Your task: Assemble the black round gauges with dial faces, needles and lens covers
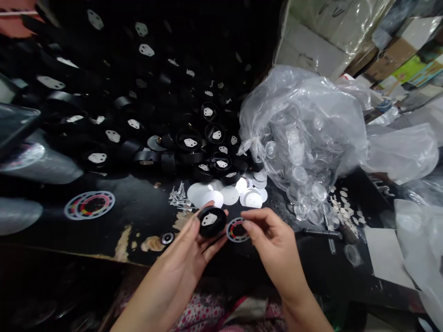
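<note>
Left hand (188, 242) is gripping a round black housing (216, 227), thumb on the near-left side, fingers curling beneath. Housing is sitting at the middle of the near side, above the bench (138, 193); its open mouth is facing up toward the wearer and showing a white plate (209, 219) inside. Plate's long axis is running roughly left to right, right end tilting slightly to the far side.

Right hand (273, 240) is pinching a printed dial (237, 233) at its right edge between thumb and fingers. Dial is lying just right of the housing, printed face turning up; cannot tell whether the two rims are touching.

Just beyond the hands, white discs (230, 196) are overlapping in a spread, with thin pale pins (178, 196) heaping to their left. Small dark ring (167, 238) is resting left of the left hand. Two more dials (95, 205) are overlapping farther left, faces up.

Containers: right of the discs, a clear plastic bag (311, 97) is holding many round transparent covers (299, 175). Far left, a cloudy bag (51, 159) is showing a printed disc through its side. Many more black housings (188, 138) are piling up on the far side, several showing white plates.
</note>
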Available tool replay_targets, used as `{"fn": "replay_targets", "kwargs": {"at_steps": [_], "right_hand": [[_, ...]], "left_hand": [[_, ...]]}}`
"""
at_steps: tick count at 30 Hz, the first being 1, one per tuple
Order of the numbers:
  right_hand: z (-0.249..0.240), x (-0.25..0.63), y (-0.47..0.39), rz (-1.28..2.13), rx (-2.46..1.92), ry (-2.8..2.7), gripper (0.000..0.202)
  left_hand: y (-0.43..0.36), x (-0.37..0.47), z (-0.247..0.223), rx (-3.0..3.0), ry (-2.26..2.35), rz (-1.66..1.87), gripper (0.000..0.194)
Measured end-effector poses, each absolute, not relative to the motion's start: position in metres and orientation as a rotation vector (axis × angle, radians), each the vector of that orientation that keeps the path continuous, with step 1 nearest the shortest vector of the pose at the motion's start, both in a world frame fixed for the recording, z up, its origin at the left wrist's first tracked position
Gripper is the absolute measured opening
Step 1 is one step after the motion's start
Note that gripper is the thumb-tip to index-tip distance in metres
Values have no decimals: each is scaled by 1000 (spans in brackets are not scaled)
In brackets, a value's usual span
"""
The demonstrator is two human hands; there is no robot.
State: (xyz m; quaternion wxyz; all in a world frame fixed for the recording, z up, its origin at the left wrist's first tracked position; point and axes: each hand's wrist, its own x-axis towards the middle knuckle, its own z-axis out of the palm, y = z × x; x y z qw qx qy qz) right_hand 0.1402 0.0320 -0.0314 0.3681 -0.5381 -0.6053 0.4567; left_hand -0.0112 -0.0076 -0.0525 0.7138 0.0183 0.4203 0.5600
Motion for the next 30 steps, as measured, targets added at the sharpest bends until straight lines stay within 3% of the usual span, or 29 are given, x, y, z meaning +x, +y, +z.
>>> {"fn": "replay_targets", "kwargs": {"at_steps": [5,9,16,30], "right_hand": [[-25,131,28,1090,-1355,-1621,8],[-26,131,29,1246,-1463,-1518,4],[-24,134,33,1569,-1401,-1263,18],[-19,137,37,1545,-1510,-1475,12]], "left_hand": [[-15,-2,-53,125,1050,1245,41],[-18,-2,-60,212,1041,1211,40],[-20,-6,-77,333,1034,1193,36],[-20,-18,-76,530,1064,1132,31]]}}
